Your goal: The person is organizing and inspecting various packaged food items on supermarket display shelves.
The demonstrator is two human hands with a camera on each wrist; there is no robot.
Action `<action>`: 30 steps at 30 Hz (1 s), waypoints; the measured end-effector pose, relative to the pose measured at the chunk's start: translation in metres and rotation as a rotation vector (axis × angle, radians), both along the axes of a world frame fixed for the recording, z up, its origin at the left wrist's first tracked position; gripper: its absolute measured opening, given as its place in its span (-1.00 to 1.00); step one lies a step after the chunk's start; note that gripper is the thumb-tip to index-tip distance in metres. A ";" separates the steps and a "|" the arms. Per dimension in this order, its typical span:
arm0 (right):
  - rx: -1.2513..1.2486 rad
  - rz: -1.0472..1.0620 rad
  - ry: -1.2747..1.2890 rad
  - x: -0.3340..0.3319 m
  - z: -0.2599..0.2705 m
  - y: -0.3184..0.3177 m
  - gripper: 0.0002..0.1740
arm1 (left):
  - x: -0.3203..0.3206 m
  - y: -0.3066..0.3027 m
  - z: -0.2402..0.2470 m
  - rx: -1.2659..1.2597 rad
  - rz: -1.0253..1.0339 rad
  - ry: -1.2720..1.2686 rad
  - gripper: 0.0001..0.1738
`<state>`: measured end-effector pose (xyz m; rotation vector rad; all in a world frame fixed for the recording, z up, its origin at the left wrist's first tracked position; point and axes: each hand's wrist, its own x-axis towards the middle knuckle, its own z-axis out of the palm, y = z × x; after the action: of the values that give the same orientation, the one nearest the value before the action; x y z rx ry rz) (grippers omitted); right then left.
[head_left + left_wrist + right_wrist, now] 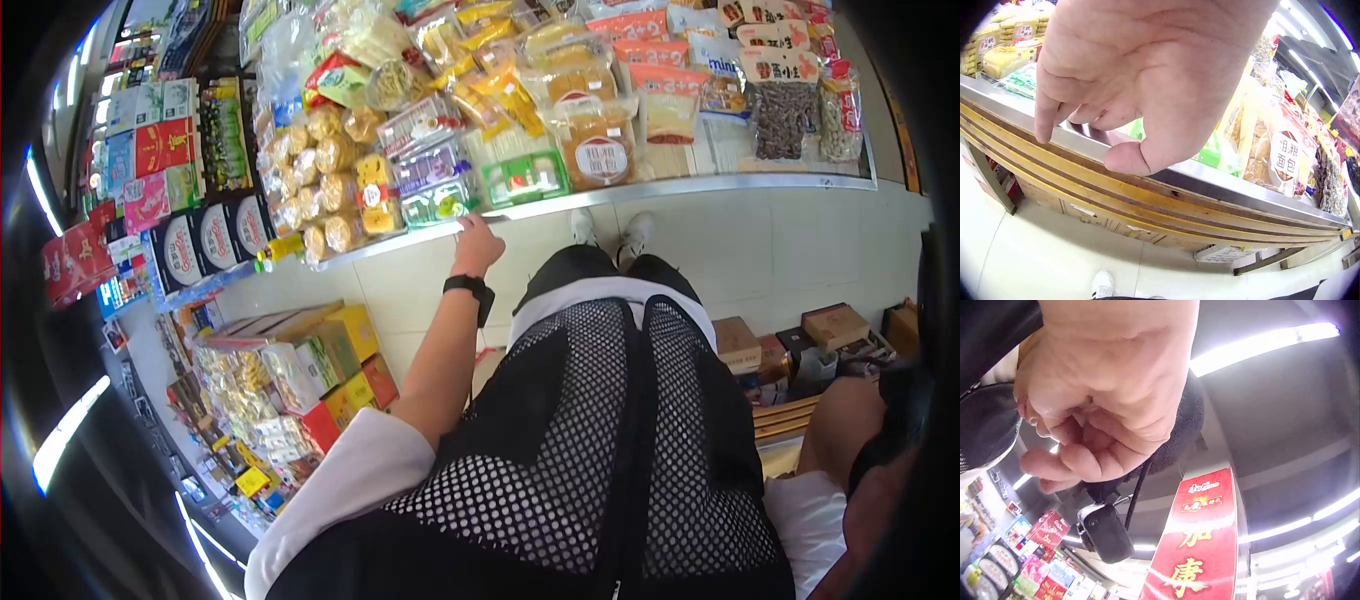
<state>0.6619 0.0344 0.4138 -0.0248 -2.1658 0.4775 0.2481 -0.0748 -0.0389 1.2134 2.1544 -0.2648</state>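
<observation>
My left hand (478, 248) reaches the metal front edge (440, 232) of a display counter, with a black band (466, 286) around the wrist. In the left wrist view its fingers (1047, 119) bend down over that edge, the thumb apart from them. Just behind stand packs with green labels (525, 177) and a purple-labelled pack (433, 166). Out of sight in the head view, my right hand (1107, 394) is raised, fingers loosely curled, with nothing seen in them. Beside it are dark knitted fabric (1188, 419) and a small black camera (1107, 532).
Bagged bread (597, 140), round golden packs (325, 160) and snack bags (785, 105) crowd the counter. Boxed goods (350, 360) stand low at left. Cartons (735, 345) sit on the right, near another person's bare knee (845, 420). Pale tiled floor (750, 240) lies below.
</observation>
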 end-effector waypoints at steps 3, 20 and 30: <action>-0.011 -0.007 -0.003 0.002 0.001 0.003 -0.86 | -0.002 0.011 0.007 -0.078 -0.007 0.003 -0.04; 0.004 -0.136 -0.037 0.022 0.013 -0.006 -0.83 | 0.010 0.081 0.022 -0.500 -0.262 0.093 -0.53; 0.010 -0.187 -0.041 0.028 0.017 -0.021 -0.82 | 0.018 0.079 0.019 -0.558 -0.347 0.130 -0.52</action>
<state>0.6897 0.0135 0.4305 -0.2313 -2.1807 0.3616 0.2660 0.0040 -0.0201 1.2406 1.7755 -1.0416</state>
